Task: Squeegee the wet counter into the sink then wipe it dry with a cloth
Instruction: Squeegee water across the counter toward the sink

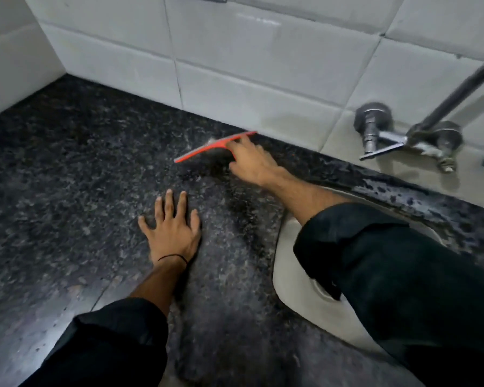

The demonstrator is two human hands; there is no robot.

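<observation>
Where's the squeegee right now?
In the head view the red squeegee is at the back of the dark counter, close to the tiled wall and left of the tap, held by the right hand.

The left hand [171, 230] lies flat, palm down, fingers spread. The right hand [250, 163] reaches far forward, fingers curled round a red plastic squeegee [207, 148]. Both forearms show bare below black sleeves [403, 275].

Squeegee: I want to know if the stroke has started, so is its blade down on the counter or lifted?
Down, it seems: the squeegee lies edge-on against the wet counter by the wall, right hand gripping it.
</observation>
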